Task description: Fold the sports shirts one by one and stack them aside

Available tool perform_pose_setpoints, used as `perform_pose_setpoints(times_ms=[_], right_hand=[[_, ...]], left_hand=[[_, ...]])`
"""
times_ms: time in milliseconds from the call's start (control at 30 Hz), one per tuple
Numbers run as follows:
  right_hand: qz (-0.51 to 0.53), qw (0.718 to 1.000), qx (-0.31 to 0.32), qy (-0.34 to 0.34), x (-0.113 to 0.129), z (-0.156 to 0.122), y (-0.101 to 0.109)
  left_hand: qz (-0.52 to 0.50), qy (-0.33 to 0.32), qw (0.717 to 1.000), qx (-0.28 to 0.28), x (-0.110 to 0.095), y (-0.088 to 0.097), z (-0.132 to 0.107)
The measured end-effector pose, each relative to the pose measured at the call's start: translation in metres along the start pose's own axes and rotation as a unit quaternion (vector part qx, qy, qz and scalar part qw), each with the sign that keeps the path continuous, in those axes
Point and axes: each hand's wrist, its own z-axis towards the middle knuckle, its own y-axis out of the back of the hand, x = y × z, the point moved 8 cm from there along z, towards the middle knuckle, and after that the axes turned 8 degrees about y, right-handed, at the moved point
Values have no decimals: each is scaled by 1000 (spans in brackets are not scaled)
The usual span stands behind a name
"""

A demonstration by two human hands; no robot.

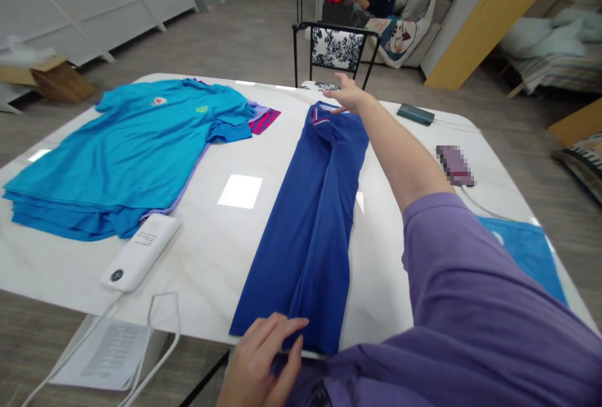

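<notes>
A dark blue shirt (310, 219) lies folded into a long narrow strip down the middle of the white table (211, 250). My right hand (347, 96), arm stretched far out, rests with fingers flat on the shirt's far collar end. At the near table edge my left hand (263, 357) pinches the shirt's bottom hem between thumb and fingers.
A stack of light blue shirts (122, 156) covers the table's left side, with a white power bank (141, 250) and cable in front of it. Another light blue garment (527, 250) lies at right, beside a phone (454, 165) and a dark case (414, 114). A chair (336, 49) stands beyond; a person sits farther back.
</notes>
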Motion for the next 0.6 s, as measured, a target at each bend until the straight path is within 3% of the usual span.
perform_pose_setpoints(times_ms=[100,200,333,467,600], right_hand=[[-26,994,99,-37,-12,-17,-28],[-74,987,142,-27,-29,-43,-33],[-91,987,133,-25,-39,-59,-44],[-103,987,116,-35,-29,-50,-73],[-104,988,107,-25,-17,-33,-98]], left_hand=[[63,-4,998,30,15,3,-5],[91,32,995,12,27,10,5],[169,120,977,-42,40,13,33],[187,113,976,-16,40,-3,48],[149,113,982,-13,43,-10,41]])
